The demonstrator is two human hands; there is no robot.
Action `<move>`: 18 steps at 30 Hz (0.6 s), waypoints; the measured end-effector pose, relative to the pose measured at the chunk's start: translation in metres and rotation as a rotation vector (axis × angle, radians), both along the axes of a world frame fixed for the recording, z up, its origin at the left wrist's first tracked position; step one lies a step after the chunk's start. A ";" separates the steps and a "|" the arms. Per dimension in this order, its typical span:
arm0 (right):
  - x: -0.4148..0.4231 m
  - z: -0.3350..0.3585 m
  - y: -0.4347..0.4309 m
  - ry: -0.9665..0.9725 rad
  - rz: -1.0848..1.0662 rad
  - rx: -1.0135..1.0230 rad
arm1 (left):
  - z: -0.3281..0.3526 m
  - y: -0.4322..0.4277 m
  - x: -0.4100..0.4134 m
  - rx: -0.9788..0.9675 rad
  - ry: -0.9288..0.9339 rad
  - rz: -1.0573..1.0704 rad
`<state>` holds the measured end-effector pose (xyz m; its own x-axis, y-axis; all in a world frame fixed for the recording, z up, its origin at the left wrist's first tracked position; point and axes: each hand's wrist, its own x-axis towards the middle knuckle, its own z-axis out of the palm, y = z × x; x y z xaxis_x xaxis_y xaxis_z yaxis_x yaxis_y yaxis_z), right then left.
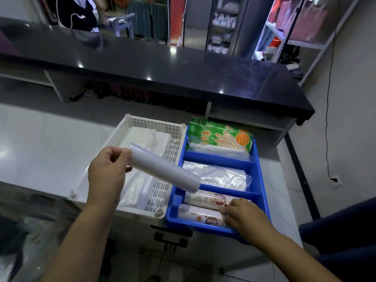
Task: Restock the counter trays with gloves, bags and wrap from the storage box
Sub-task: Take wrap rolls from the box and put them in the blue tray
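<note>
A blue divided tray (262, 176) sits on the white counter beside a white perforated basket (173, 147). My left hand (107, 171) grips one end of a plain white roll (164, 169), held slanting above the gap between basket and tray. My right hand (242, 214) rests on the right ends of two labelled wrap rolls (205, 200) in the tray's nearest compartment. The middle compartment holds clear plastic bags (215, 176). Green glove packs (219, 137) fill the far compartment. The basket holds white and clear plastic packs (142, 139).
A dark raised counter (162, 66) runs across behind the trays. White countertop (44, 147) extends to the left. Metal shelving (305, 37) stands at the back right, and a black cable hangs down the right wall to a socket (333, 180).
</note>
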<state>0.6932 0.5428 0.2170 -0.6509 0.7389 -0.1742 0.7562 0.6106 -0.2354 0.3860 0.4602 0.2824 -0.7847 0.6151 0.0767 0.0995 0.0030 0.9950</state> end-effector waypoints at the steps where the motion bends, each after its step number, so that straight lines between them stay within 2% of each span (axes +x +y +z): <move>1: 0.001 0.000 0.001 -0.015 0.003 0.009 | 0.000 0.001 0.003 -0.013 -0.003 -0.007; 6: 0.017 0.010 0.003 -0.046 -0.028 0.051 | -0.002 0.005 0.028 -0.082 0.017 -0.062; 9: 0.036 0.027 0.017 0.091 -0.207 0.103 | -0.010 0.007 0.056 -0.153 0.031 -0.125; 12: 0.054 0.040 0.031 0.258 -0.365 0.111 | -0.024 0.010 0.089 -0.175 -0.056 -0.179; 18: 0.060 0.032 0.029 0.267 -0.359 0.061 | -0.053 0.014 0.131 -0.253 -0.192 -0.219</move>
<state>0.7527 0.5722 0.2489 -0.3675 0.9299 0.0161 0.8402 0.3394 -0.4230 0.5173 0.4737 0.2298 -0.6182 0.7502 -0.2346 -0.0636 0.2497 0.9662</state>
